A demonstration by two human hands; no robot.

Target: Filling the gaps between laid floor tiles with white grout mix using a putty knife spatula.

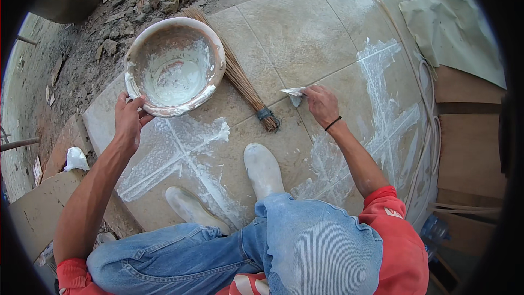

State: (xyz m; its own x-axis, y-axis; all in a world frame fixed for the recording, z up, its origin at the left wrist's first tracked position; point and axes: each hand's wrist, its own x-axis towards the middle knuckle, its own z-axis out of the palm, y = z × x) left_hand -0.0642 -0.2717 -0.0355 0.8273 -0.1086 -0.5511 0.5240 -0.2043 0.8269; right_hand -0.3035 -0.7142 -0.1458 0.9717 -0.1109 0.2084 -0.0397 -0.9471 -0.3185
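My left hand grips the near left rim of a round clay-coloured bowl, its thumb over the edge. White paste coats the bowl's bottom and smears its rim. In my right hand, pinched between the fingers, is a small flat scraper covered with white paste, held low over a tile joint. Whether its edge touches the tile, I cannot tell. Wet white paste fills the joints and spreads over the floor tiles at the left and right.
A stick broom lies between the bowl and my right hand. My pale boots stand on the tiles. Rubble borders the far left. At the right are a hose, a pale sheet, wooden boards and a plastic bottle.
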